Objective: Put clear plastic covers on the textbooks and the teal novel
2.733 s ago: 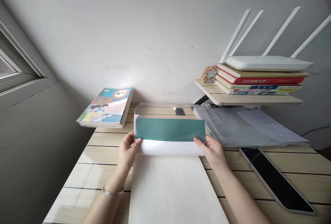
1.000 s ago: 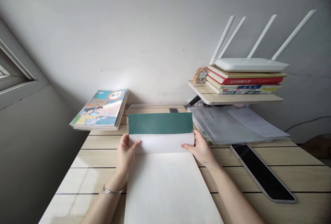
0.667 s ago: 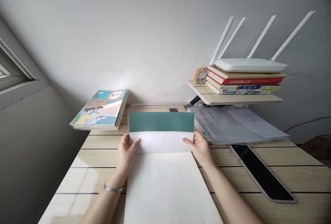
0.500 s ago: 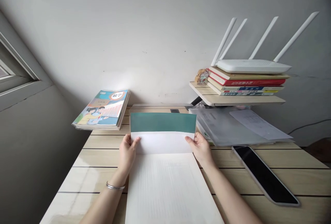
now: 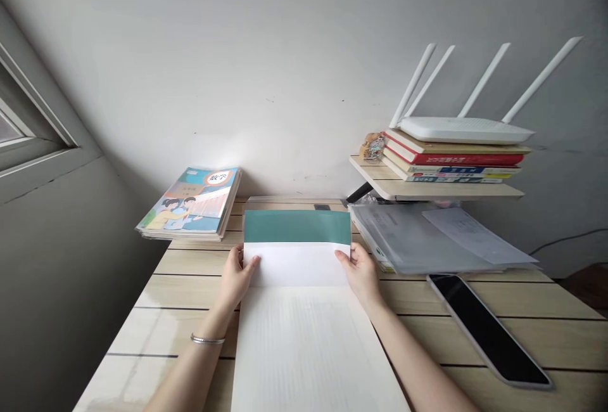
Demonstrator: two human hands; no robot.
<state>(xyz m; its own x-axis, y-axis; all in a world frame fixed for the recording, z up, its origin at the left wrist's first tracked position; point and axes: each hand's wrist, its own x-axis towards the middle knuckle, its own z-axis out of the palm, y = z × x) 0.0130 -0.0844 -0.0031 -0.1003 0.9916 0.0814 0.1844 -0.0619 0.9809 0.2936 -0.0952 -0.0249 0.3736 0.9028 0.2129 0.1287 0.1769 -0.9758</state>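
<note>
Pinching from both sides, the left hand (image 5: 235, 279) and right hand (image 5: 361, 276) are grasping a teal-banded white paper sheet (image 5: 297, 264) over the wooden surface (image 5: 190, 263).

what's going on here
A person is holding a white-and-teal sheet by its side edges, with the left hand and right hand. It sits at the far end of a long white sheet on a wood-look desk. A maths textbook lies to the left, a dark-screened tablet to the right.
</note>
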